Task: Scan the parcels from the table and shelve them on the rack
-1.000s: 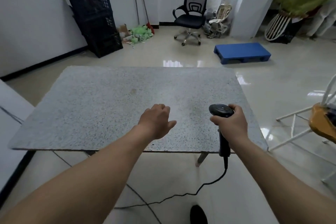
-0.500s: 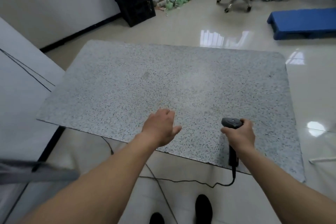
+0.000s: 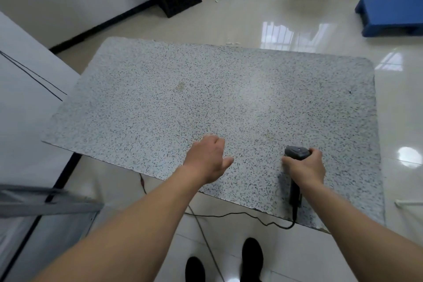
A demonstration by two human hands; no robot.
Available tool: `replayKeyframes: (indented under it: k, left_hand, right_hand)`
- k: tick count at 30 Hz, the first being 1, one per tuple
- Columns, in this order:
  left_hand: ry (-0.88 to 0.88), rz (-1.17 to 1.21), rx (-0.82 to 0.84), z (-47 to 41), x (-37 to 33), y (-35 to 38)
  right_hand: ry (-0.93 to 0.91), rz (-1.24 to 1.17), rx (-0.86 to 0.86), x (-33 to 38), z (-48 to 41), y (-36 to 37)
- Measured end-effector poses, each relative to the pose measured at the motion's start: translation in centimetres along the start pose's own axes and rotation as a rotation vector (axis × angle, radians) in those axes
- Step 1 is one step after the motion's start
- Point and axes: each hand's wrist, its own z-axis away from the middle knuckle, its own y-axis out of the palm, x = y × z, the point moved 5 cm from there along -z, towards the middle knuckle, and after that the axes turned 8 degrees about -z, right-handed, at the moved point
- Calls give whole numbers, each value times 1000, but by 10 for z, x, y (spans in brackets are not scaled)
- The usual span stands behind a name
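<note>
The right hand (image 3: 304, 167) gripped the barcode scanner (image 3: 296, 151) by its handle at the table's (image 3: 183, 98) near edge. It was probably light, rigid plastic, its cable (image 3: 240, 214) apt to snag. The left hand (image 3: 206, 159) hovered loosely curled, holding nothing; no parcels were in view.

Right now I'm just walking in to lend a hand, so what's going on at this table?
A person stands at the speckled table. The right hand grips a corded scanner, its cable trailing off the near edge to the floor. The left hand hangs over the tabletop with loosely curled fingers, holding nothing. No parcel shows in this view.
</note>
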Motion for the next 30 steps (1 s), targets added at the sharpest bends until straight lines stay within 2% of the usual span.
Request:
replayKeyframes:
  k: [16,30]
  left_hand:
    - [-78,48,-41,16,7,-11]
    - [-144,129,-170,99,61,-12]
  right_hand:
    - [-24,71,48,2,-2,-8]
    - [-139,200,10,5,59,-17]
